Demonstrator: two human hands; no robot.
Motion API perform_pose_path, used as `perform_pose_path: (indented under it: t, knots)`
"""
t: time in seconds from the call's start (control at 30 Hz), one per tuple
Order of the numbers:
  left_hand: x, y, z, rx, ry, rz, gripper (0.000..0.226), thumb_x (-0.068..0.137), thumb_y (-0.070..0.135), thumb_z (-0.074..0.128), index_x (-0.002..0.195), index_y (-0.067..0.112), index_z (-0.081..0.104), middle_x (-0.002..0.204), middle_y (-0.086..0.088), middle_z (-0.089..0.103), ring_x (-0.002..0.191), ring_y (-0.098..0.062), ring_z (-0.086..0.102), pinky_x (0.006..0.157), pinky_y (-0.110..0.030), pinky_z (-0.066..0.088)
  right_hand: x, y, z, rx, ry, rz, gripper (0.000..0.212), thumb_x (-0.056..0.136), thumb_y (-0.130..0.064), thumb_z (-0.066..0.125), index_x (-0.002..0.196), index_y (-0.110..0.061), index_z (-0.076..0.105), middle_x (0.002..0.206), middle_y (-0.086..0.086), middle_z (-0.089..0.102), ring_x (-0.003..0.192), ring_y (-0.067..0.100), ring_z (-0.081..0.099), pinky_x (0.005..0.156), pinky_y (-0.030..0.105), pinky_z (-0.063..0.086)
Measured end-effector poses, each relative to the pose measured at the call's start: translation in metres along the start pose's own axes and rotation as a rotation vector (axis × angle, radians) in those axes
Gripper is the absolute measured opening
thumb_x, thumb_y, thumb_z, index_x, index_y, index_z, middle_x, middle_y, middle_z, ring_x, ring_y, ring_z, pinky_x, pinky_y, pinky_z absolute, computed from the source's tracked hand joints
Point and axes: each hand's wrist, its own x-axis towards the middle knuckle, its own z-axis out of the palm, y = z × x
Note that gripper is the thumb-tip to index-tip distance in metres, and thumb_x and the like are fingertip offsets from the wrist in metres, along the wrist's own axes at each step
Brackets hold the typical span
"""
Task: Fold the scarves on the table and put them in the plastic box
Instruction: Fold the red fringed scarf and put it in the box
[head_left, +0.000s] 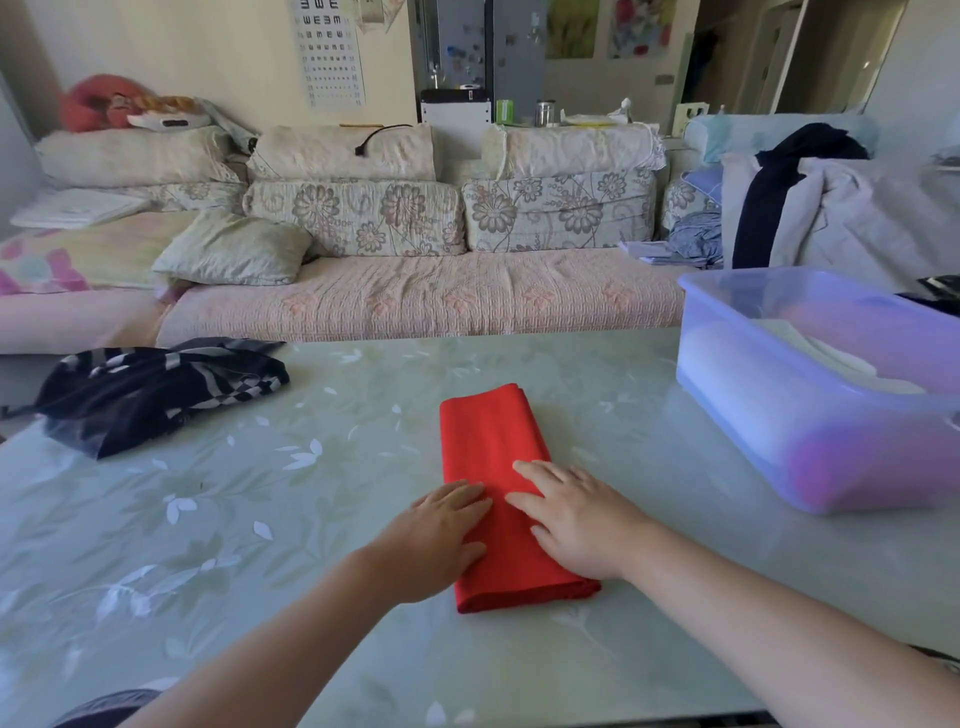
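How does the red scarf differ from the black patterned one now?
The red scarf is folded into a neat rectangle; the black patterned scarf lies crumpled. Red is plain, black checked and striped. The left hand and right hand rest flat on the red; neither touches the black. Both lie on the table.

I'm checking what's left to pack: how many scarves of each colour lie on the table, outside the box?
Red folded fabric scarf: 1
Black-and-white patterned crumpled scarf: 1
Total: 2
Dark cloth behind the translucent plastic box: too cut off to count.
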Motion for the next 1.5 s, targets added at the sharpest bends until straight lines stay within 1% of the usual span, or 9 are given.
perform_pose_path:
  t: [0.1, 0.2, 0.5, 0.77, 0.9, 1.0, 1.1, 1.3, 1.5]
  knots:
    - [-0.008, 0.012, 0.000, -0.105, 0.078, 0.117, 0.054, 0.089, 0.050, 0.052, 0.138, 0.031, 0.046, 0.137, 0.011, 0.044, 0.128, -0.010, 0.040, 0.107, -0.032, 0.038, -0.010, 0.006, -0.004, -0.009, 0.081, -0.126, 0.032, 0.085, -0.028, 0.049, 0.112, -0.023, 0.064, 0.118, 0.003, 0.056, 0.105, 0.024, 0.058, 0.089, 0.037, 0.051]
    - [-0.012, 0.014, 0.000, -0.071, 0.046, 0.165, 0.068, 0.082, 0.067, 0.054, 0.140, 0.032, 0.041, 0.138, 0.013, 0.041, 0.126, -0.009, 0.041, 0.102, -0.031, 0.042, -0.016, 0.010, -0.004, 0.058, 0.141, -0.191, 0.024, 0.085, -0.022, 0.052, 0.103, -0.020, 0.067, 0.099, 0.001, 0.056, 0.088, 0.021, 0.057, 0.076, 0.035, 0.051]
    - [-0.005, -0.002, -0.009, -0.036, -0.155, 0.122, 0.099, 0.079, 0.071, 0.060, 0.156, 0.031, 0.011, 0.163, 0.014, 0.002, 0.149, -0.004, 0.001, 0.116, -0.020, 0.003, -0.030, 0.044, 0.011, 0.096, -0.011, -0.254, 0.074, 0.072, -0.001, 0.060, 0.143, -0.021, 0.053, 0.148, 0.002, 0.052, 0.136, 0.017, 0.049, 0.105, 0.036, 0.047]
    - [-0.004, -0.005, 0.000, 0.020, -0.044, 0.164, 0.105, 0.074, 0.078, 0.057, 0.156, 0.026, 0.017, 0.162, 0.010, 0.011, 0.147, -0.007, 0.009, 0.120, -0.030, 0.017, -0.021, 0.032, 0.022, -0.016, 0.252, -0.328, 0.057, 0.079, -0.044, 0.063, 0.129, -0.015, 0.063, 0.118, 0.006, 0.067, 0.109, 0.021, 0.064, 0.079, 0.032, 0.054]
    - [-0.008, -0.008, 0.002, 0.014, 0.130, 0.277, 0.105, 0.064, 0.087, 0.057, 0.148, 0.027, 0.035, 0.138, 0.012, 0.038, 0.128, -0.005, 0.036, 0.110, -0.022, 0.028, -0.016, 0.021, 0.019, 0.251, 0.362, -0.151, 0.028, 0.082, -0.031, 0.056, 0.103, -0.016, 0.065, 0.084, -0.004, 0.067, 0.073, 0.018, 0.064, 0.061, 0.032, 0.052]
    - [-0.003, -0.008, 0.003, -0.141, 0.208, 0.275, 0.084, 0.069, 0.070, 0.069, 0.136, 0.024, 0.046, 0.118, 0.011, 0.052, 0.107, -0.004, 0.049, 0.094, -0.016, 0.039, -0.010, 0.021, 0.007, 0.469, 0.381, 0.056, 0.011, 0.086, -0.028, 0.051, 0.092, -0.022, 0.057, 0.058, -0.011, 0.047, 0.053, 0.012, 0.044, 0.054, 0.031, 0.040]
    - [0.007, -0.002, 0.005, -0.357, 0.399, 0.077, 0.025, 0.081, 0.034, 0.067, 0.102, 0.022, 0.063, 0.084, 0.012, 0.059, 0.073, -0.003, 0.052, 0.067, -0.025, 0.045, -0.004, 0.027, 0.000, 0.600, 0.388, 0.097, 0.005, 0.087, -0.022, 0.056, 0.091, -0.024, 0.054, 0.059, -0.013, 0.047, 0.054, 0.006, 0.044, 0.058, 0.028, 0.036]
    - [0.026, -0.004, -0.004, -0.666, 0.430, -0.333, 0.014, 0.094, 0.031, 0.061, 0.081, 0.034, 0.059, 0.072, 0.010, 0.064, 0.063, -0.001, 0.054, 0.063, -0.022, 0.043, 0.002, 0.028, 0.002, 0.440, 0.137, -0.026, 0.095, 0.061, -0.060, 0.077, 0.140, -0.028, 0.035, 0.110, -0.015, 0.059, 0.094, 0.005, 0.056, 0.082, 0.022, 0.045]
    - [0.031, -0.009, -0.014, -0.716, 0.428, -0.370, 0.017, 0.096, 0.032, 0.057, 0.080, 0.026, 0.058, 0.066, 0.010, 0.058, 0.059, 0.000, 0.052, 0.056, -0.017, 0.039, 0.023, 0.031, 0.003, 0.642, 0.361, 0.314, 0.039, 0.088, -0.057, 0.064, 0.109, -0.026, 0.070, 0.091, -0.005, 0.075, 0.088, 0.018, 0.070, 0.076, 0.032, 0.052]
